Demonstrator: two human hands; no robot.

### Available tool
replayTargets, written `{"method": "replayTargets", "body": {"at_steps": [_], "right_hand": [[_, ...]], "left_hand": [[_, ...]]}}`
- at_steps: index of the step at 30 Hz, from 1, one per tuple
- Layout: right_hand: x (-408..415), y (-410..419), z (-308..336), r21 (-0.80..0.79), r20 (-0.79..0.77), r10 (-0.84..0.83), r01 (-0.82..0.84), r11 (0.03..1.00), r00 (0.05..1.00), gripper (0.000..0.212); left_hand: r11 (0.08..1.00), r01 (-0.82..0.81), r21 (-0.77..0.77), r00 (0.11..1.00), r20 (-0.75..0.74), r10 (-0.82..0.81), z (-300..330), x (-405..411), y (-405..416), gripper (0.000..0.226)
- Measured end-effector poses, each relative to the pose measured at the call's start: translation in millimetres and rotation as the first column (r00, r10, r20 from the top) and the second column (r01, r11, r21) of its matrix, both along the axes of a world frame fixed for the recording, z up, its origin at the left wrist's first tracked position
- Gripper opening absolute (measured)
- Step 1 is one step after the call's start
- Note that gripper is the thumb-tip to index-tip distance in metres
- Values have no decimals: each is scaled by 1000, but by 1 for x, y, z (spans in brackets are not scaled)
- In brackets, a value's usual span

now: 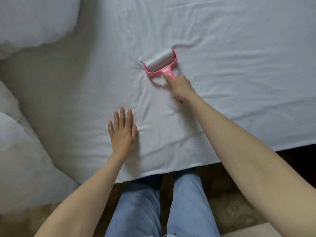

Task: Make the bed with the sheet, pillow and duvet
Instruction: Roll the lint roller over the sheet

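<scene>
The right hand (181, 87) reaches out over the bed, its fingers (166, 77) curled round the pink handle of a lint roller (160, 63), with the forefinger laid along the neck of the handle. The roller's white drum presses into the sheet (239, 57), and small creases fan out from its left end. The drum's long axis runs from near-left to far-right; the handle comes back toward the person, so the roller lies beyond the right hand and slightly left of it.

The left hand (122, 132) lies flat on the sheet, nearer the bed's edge and well left of the roller, fingers straight and released, holding nothing. It seems to be pinning the cloth while the other hand works.

The sheet covers the mattress but is still wrinkled, most of all around the roller and toward the far right. A bulky white heap, likely the duvet (22, 151), sits bunched at the near left, and a rounded white mass, probably the pillow (37, 19), lies at the far left; neither is laid in place yet.

Judging by this, the sheet is being cleaned before the duvet and pillow go on. A stroke across the drum's axis, either way along the handle, would roll cleanly; the right hand alone drives it.
</scene>
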State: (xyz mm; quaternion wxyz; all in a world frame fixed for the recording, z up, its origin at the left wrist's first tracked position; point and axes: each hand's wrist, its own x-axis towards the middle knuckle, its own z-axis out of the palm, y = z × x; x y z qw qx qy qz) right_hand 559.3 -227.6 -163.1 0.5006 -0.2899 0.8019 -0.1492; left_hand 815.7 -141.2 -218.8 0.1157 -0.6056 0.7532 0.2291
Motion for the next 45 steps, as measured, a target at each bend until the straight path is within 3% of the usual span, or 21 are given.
{"method": "replayTargets", "body": {"at_steps": [6, 11, 16, 19, 22, 24, 26, 28, 29, 31, 32, 35, 38, 41, 45], "right_hand": [[-20, 120, 7, 54, -73, 131, -127, 990, 989, 50], [-36, 237, 21, 73, 19, 50, -51, 996, 999, 54], [-50, 347, 28, 217, -61, 76, -61, 974, 995, 54], [-53, 359, 31, 188, -64, 190, -175, 966, 980, 32], [-50, 326, 30, 116, -11, 153, -151, 982, 988, 16], [-45, 297, 29, 34, -14, 160, -160, 987, 987, 30], [-42, 273, 20, 37, 12, 81, -81, 996, 997, 53], [-41, 271, 13, 29, 7, 33, -34, 999, 999, 61], [-43, 280, 12, 17, -35, 96, -96, 995, 995, 57], [-46, 313, 13, 18, -113, 235, -235, 972, 965, 27], [-48, 332, 13, 15, -101, 220, -220, 975, 970, 17], [-52, 376, 8, 43, -105, 176, -173, 984, 979, 15], [-58, 389, 8, 121, -111, 122, -109, 987, 986, 39], [-62, 392, 22, 39, -80, 67, -64, 997, 995, 51], [-80, 402, 27, 34, -44, -254, 255, 966, 966, 62]], "left_hand": [[1000, -23, -8, 1000, 2, 23, 2, 2, 23, 57], [1000, -29, -1, 1000, -6, 29, 6, -9, 53, 58], [1000, -16, 6, 1000, -15, 16, 12, -23, 90, 57], [999, 35, 22, 999, 18, -35, 12, -30, 111, 59], [999, 42, 15, 998, 40, -42, 12, -35, 126, 60], [999, 31, 8, 999, 42, -32, 13, -38, 131, 60], [999, 46, 3, 998, 48, -46, 13, -40, 133, 60], [999, 51, 3, 997, 50, -51, 13, -40, 134, 60], [999, 48, 1, 998, 52, -48, 13, -40, 135, 60], [999, 42, 2, 997, 60, -42, 14, -41, 137, 59], [999, 43, 3, 997, 60, -43, 14, -42, 139, 58], [999, 47, 15, 998, 51, -48, 17, -45, 143, 58], [999, 48, 23, 998, 44, -49, 20, -50, 149, 57], [997, 67, 28, 998, 16, -67, 23, -59, 151, 57], [995, 91, 29, 996, 2, -92, 27, -76, 149, 56]]}}
